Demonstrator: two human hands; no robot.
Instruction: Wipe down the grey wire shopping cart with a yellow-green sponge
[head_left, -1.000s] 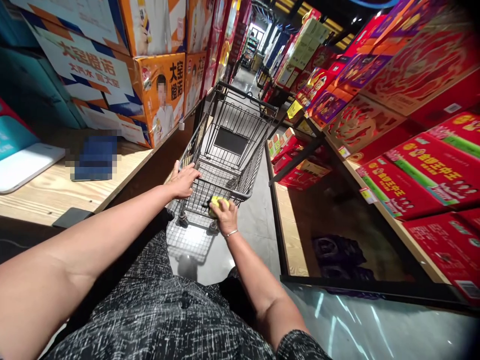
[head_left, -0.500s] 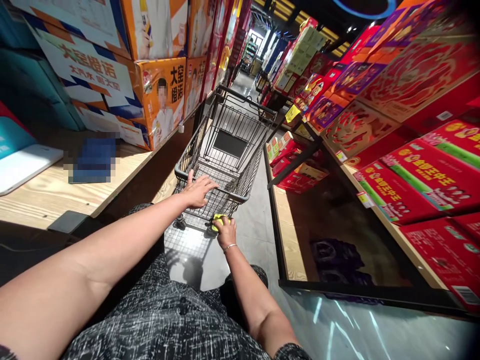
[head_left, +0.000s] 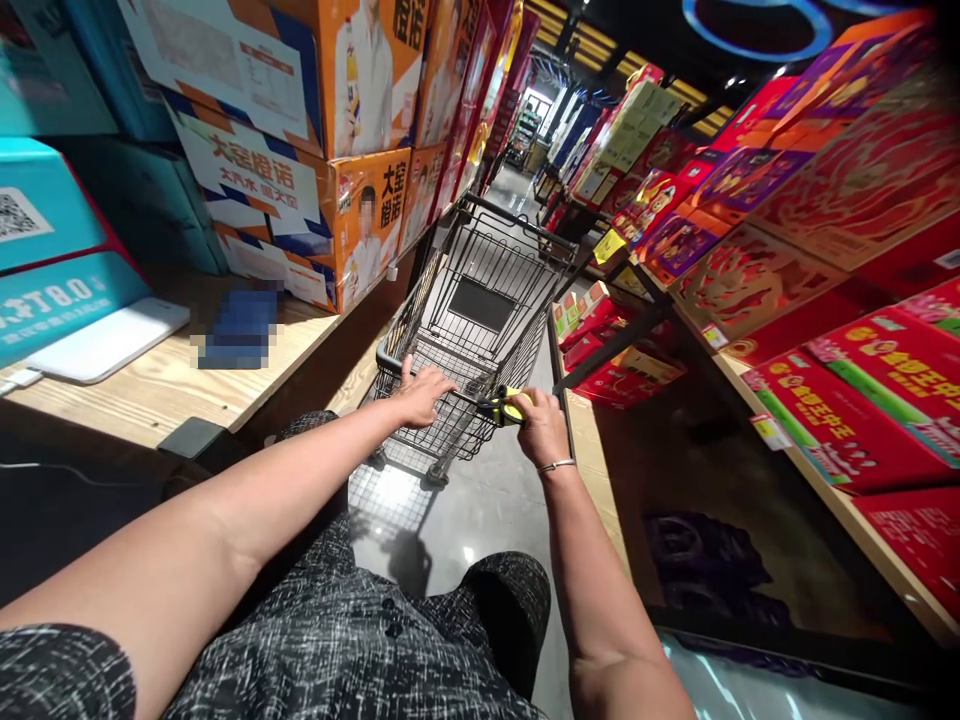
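Observation:
A grey wire shopping cart (head_left: 484,300) stands in front of me, its handle bar towards me. My left hand (head_left: 426,397) lies over the handle, thumb raised and fingers stretched out rather than wrapped round it. To the right of the handle, my right hand (head_left: 541,425) is closed on a yellow-and-black hand tool (head_left: 513,405). Its black end points left at the handle's right part; I cannot tell whether they touch. Fingers cover part of the tool, so its exact kind is unclear. The cart's basket shows bare wire mesh.
Orange and white drink cartons (head_left: 367,225) are stacked on a wooden shelf (head_left: 202,405) at left, near a white flat device (head_left: 112,338) and a blurred blue item (head_left: 240,328). Red gift boxes (head_left: 832,400) fill the right shelves. The tiled aisle runs ahead between both.
My right hand has risen with the yellow-and-black tool from below the cart's basket to the right end of the handle. My left hand stays at the handle. The view has shifted slightly left.

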